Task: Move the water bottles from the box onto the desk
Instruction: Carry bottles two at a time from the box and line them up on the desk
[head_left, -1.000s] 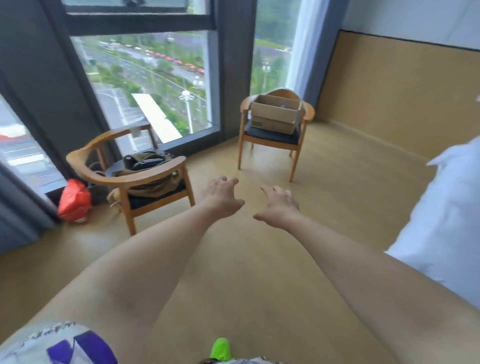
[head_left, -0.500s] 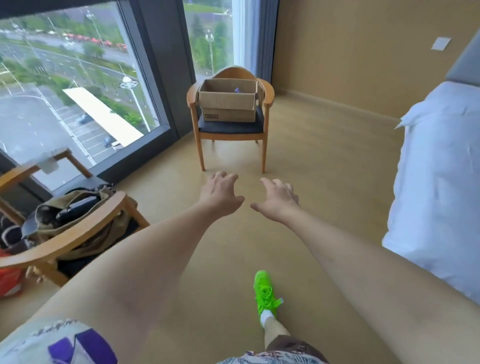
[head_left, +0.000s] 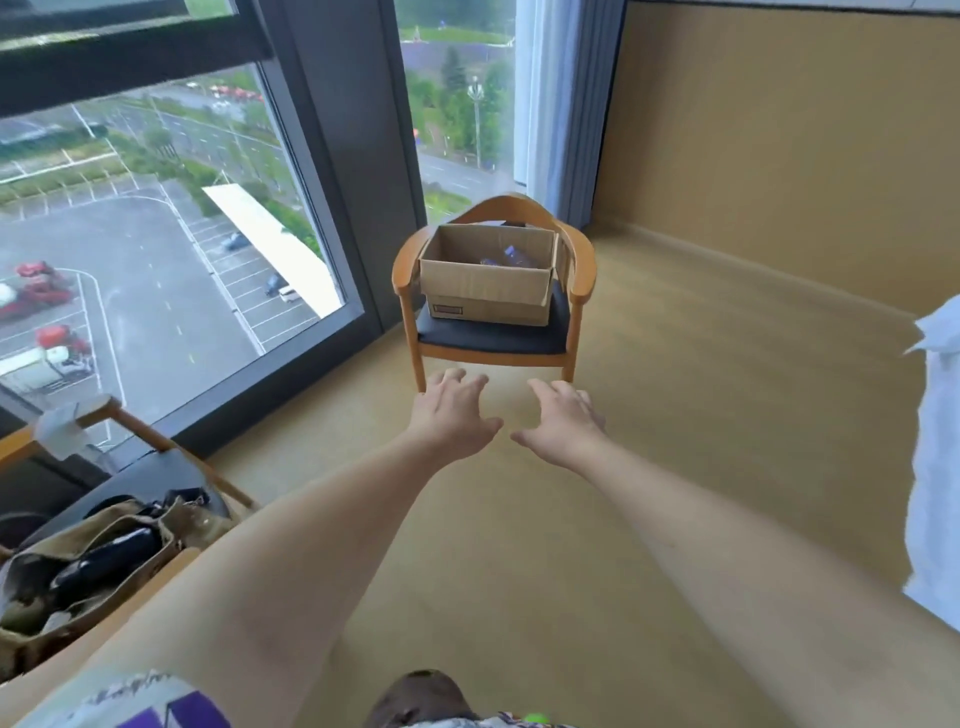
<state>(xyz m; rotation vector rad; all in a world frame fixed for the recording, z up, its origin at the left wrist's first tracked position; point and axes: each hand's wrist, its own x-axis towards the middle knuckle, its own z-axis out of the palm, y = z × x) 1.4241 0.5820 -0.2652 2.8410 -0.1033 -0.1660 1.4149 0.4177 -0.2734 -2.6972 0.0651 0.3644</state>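
An open cardboard box (head_left: 485, 283) sits on the black seat of a wooden armchair (head_left: 582, 270) by the window. Inside it I make out the blue tops of water bottles (head_left: 511, 255), mostly hidden by the box walls. My left hand (head_left: 454, 415) and my right hand (head_left: 563, 418) are stretched out side by side in front of the chair, below its seat in the picture and short of the box. Both hands hold nothing and their fingers are spread. No desk is in view.
A second wooden chair (head_left: 130, 431) with an olive bag (head_left: 98, 566) on it stands at my near left. A white bed (head_left: 935, 467) edges in on the right. Floor-to-ceiling windows (head_left: 156, 234) fill the left wall; tan floor (head_left: 701, 389) lies between me and the box.
The chair with the box has come much closer and larger in view as I walk toward it. My hands stay outstretched and empty. The bag chair has slid to my near left.
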